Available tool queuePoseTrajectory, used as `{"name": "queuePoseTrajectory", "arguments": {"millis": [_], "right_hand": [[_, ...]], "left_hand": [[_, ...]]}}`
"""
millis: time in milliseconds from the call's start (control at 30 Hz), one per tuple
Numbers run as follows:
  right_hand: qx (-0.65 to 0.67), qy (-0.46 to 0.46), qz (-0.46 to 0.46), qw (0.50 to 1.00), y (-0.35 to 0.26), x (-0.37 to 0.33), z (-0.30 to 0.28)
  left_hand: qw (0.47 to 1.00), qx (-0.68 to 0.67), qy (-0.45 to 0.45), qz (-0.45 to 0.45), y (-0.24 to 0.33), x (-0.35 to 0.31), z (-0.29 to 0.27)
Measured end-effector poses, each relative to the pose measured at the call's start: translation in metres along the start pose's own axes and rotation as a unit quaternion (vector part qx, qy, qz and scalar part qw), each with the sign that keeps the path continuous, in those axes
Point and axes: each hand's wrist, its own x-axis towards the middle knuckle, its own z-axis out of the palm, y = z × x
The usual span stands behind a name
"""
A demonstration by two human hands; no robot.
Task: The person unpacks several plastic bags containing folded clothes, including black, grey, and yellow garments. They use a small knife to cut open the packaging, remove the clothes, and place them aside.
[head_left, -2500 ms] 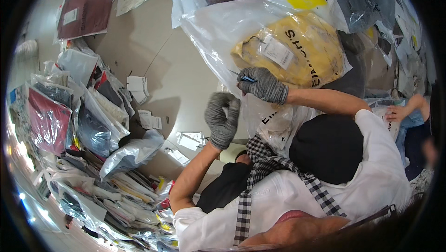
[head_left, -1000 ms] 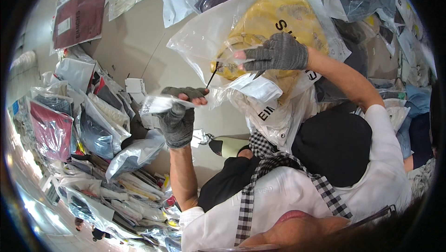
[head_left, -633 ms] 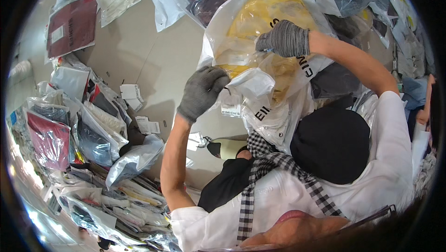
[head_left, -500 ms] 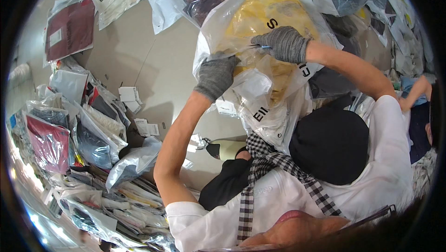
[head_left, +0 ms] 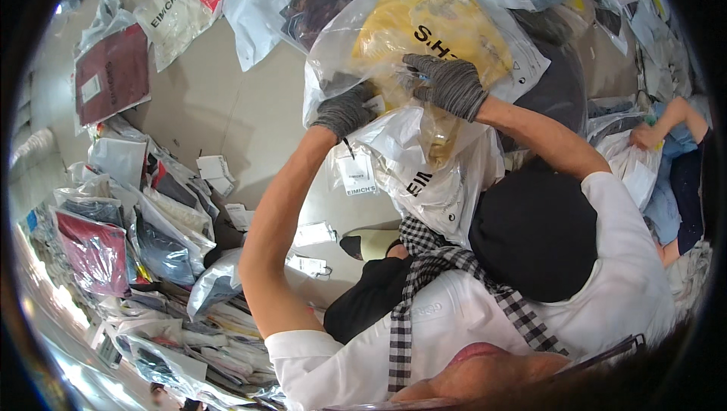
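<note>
In front of me lies a clear plastic bag [head_left: 522, 70] with a yellow garment [head_left: 477, 25] inside and dark lettering on its film. My left hand [head_left: 342, 113], in a grey knit glove, is closed on the bag's near left edge, its fingers partly covered by film. Below that hand hangs a white paper tag [head_left: 357, 173] on a dark cord. My right hand [head_left: 448, 87], gloved alike, rests over the yellow garment with bent fingers, holding a small thing with a blue part that I cannot make out. A second clear bag with white contents [head_left: 424, 193] lies nearer my lap.
Bagged garments stand in rows at the left, a red one [head_left: 95, 252] among them. A maroon bagged garment [head_left: 113, 78] lies farther off. White tags [head_left: 216, 175] are scattered on the floor [head_left: 219, 100]. At the right, another person's hand [head_left: 645, 136] touches a white bag.
My right hand has moved nearer and slightly left over the bag. The tag below my left hand now hangs in fuller view. At the right, the other person's hand has come onto a white bag.
</note>
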Motion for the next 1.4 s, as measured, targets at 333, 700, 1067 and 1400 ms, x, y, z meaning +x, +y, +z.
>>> {"name": "queuePoseTrajectory", "arguments": {"millis": [333, 700, 1067, 1400], "right_hand": [[0.002, 0.102, -0.02, 0.995, 0.057, -0.013, -0.011], [0.508, -0.28, -0.051, 0.813, -0.055, -0.07, -0.119], [0.657, -0.503, 0.33, 0.454, -0.03, -0.074, -0.059], [0.736, -0.46, 0.276, 0.412, -0.032, -0.076, -0.038]], "left_hand": [[0.879, -0.47, -0.05, -0.059, 0.086, -0.056, -0.022], [0.818, -0.563, 0.048, -0.11, 0.12, -0.084, -0.009], [0.788, -0.591, 0.143, -0.092, 0.113, -0.097, 0.006], [0.759, -0.618, 0.167, -0.12, 0.119, -0.097, 0.009]]}}
